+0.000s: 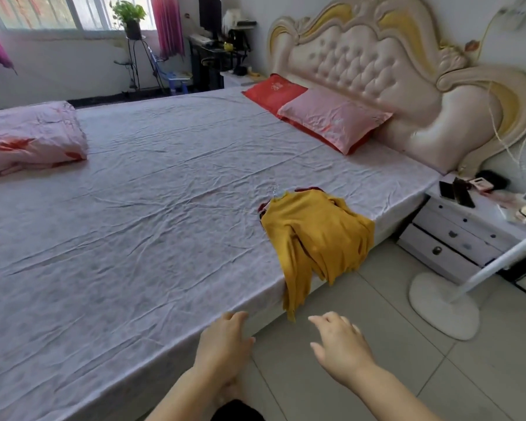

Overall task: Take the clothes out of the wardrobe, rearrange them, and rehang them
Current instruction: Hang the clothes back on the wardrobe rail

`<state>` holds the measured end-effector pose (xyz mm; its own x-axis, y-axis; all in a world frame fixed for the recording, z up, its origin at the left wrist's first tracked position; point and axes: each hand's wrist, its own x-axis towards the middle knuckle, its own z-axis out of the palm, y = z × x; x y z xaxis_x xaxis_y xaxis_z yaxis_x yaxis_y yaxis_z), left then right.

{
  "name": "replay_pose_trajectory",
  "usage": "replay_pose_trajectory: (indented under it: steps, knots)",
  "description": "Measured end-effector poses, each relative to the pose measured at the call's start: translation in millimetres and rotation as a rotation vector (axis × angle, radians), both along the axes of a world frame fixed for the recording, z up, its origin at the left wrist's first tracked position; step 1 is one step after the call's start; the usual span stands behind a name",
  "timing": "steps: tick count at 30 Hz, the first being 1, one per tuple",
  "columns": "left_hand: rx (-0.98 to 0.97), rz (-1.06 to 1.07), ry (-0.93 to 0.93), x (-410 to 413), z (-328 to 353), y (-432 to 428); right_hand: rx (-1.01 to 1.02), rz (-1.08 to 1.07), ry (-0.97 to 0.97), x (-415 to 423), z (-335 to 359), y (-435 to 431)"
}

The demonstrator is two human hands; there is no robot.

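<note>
A person is standing at the side of a wide bed covered in a creased pale lilac sheet (134, 208), both bare hands reaching forward and holding nothing. The left hand (225, 338) is hovering at the mattress edge, its fingers relaxed and loosely together. The right hand (342, 341) is hanging over the grey tiled floor (346, 390), its fingers loosely spread. Ahead of them, a mustard-yellow knitted top (316, 235) is lying at the near edge of the bed. One of its sleeves is trailing down the side, and the hook of a thin wire hanger (273, 189) is poking out at its collar. A sliver of a dark red garment (312, 188) is showing beneath it. A pink satin pillow (334, 120) is resting on a red pillow (274, 89) against the cream tufted headboard (377, 56), and a folded pink floral quilt (31, 135) is sitting at the far left. A white drawered nightstand (456, 235) and a white round fan base (444, 305) are standing to the right.
</note>
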<state>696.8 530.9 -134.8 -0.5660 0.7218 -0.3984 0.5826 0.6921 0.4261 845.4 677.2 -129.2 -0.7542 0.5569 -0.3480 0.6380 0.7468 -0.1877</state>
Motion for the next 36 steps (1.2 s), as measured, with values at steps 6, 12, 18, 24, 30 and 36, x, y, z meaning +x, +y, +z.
replay_pose_trajectory:
  steps: [6, 12, 18, 24, 30, 36]
  knots:
    - [0.024, -0.028, -0.011, -115, 0, 107, -0.016, -0.053, -0.042, -111, 1, 98]
    - [0.045, -0.056, -0.006, -205, 10, 199, -0.002, -0.051, -0.017, -205, 13, 187]
    - [0.029, 0.017, -0.041, -264, -12, 273, -0.026, 0.036, -0.056, -285, -5, 288]
    - [-0.025, 0.237, -0.099, -310, -48, 360, -0.099, 0.209, -0.151, -377, -59, 417]
    - [-0.040, 0.398, -0.216, -342, -83, 457, -0.161, 0.303, -0.262, -465, -132, 533]
    - [-0.064, 0.508, -0.286, -368, -137, 509, -0.246, 0.303, -0.265, -542, -225, 591]
